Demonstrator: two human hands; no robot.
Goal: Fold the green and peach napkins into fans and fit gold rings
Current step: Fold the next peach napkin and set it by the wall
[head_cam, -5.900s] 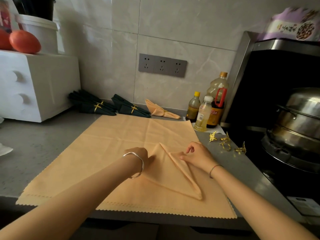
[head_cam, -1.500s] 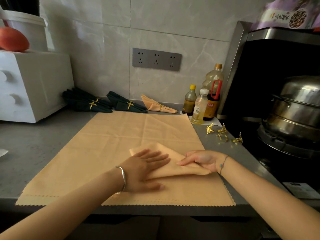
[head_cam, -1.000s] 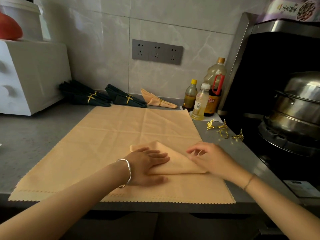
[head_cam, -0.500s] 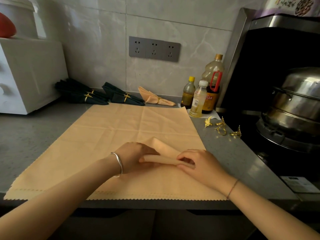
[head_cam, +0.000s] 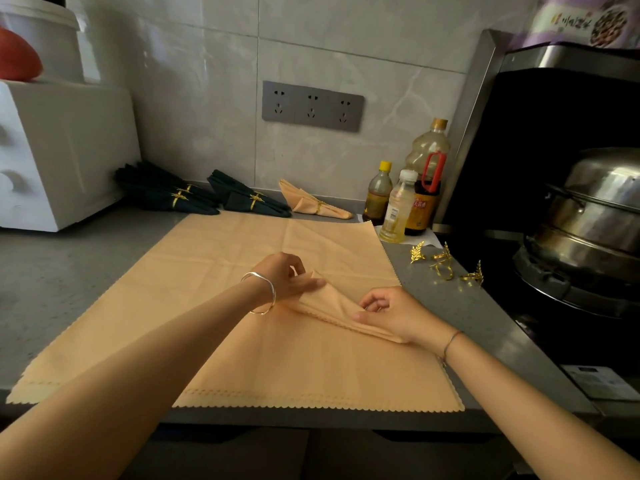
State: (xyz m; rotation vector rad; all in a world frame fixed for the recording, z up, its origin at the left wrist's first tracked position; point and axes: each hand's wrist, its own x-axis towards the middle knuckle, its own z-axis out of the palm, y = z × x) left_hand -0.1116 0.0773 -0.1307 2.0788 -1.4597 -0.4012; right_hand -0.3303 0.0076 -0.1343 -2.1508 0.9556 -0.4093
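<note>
Between left hand (head_cam: 285, 275) and right hand (head_cam: 394, 315), both pinching it, the peach napkin (head_cam: 332, 306), flat a second ago, bunches narrow, probably nearly ring-ready.

At 10 o'clock the left edge cuts off a red round thing (head_cam: 17, 57) and the drawer unit (head_cam: 69, 150) under it; at 2 o'clock a purple packet (head_cam: 585, 22) is blurred and cropped. The right hand (head_cam: 398, 315) covers part of the folded peach napkin (head_cam: 329, 306), and the bottle labels (head_cam: 420, 209) at 1 o'clock are too small to read.
</note>
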